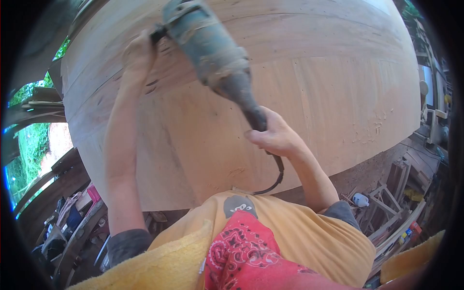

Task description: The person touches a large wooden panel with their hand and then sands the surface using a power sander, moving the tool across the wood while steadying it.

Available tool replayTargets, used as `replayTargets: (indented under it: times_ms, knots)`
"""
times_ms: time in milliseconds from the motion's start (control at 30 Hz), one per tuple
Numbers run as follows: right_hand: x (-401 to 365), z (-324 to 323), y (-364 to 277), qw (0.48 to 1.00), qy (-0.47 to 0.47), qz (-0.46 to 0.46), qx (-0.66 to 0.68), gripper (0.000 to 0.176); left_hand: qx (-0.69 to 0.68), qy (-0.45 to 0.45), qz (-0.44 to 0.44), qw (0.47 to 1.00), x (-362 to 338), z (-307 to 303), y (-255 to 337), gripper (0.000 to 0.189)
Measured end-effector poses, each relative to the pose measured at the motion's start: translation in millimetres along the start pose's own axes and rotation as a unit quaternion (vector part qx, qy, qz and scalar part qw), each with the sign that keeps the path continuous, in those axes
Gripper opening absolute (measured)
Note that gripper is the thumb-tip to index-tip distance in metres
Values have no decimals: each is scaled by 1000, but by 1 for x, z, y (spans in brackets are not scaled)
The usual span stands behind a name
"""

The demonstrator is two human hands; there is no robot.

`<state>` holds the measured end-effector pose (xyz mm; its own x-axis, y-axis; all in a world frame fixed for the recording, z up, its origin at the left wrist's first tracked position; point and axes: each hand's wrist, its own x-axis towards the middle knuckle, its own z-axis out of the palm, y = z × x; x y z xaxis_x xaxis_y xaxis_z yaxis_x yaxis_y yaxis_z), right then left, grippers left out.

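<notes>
With your right hand wrapped around the grinder by its tail and your left hand clenched at its head, press it flat and light against the wooden hull.

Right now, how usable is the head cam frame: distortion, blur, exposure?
Head view: heavy fisheye, black vignette around the edges, the wooden hull bows strongly. Head view: the grinder and left hand look soft, slightly smeared; right hand sharper. Head view: even daylight, no glare on the wood; foliage at left is overbright.
</notes>
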<state>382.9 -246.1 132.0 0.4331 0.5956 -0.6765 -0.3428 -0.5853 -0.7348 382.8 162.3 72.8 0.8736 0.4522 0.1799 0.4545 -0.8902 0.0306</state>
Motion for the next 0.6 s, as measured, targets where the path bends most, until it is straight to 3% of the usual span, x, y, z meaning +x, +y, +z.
replayTargets:
  times_ms: [67,233,333,467,533,600]
  knots:
    - [9,4,-9,999,-24,-11,-41,45,50,-50,-52,996,-12,-5,-29,29]
    - [11,-15,-7,997,-27,-34,-71,46,48,-40,-48,997,-20,-12,-21,29]
    - [-10,-42,11,1000,9,-9,-20,45,20,-31,-5,999,-4,-5,29,28]
    - [-38,-88,45,994,93,34,43,43,-78,17,133,988,43,21,127,19]
    - [-50,-107,54,985,153,40,63,42,-50,20,131,990,72,18,194,9]
    - [-53,-125,64,980,174,23,93,41,-115,34,159,980,99,30,239,12]
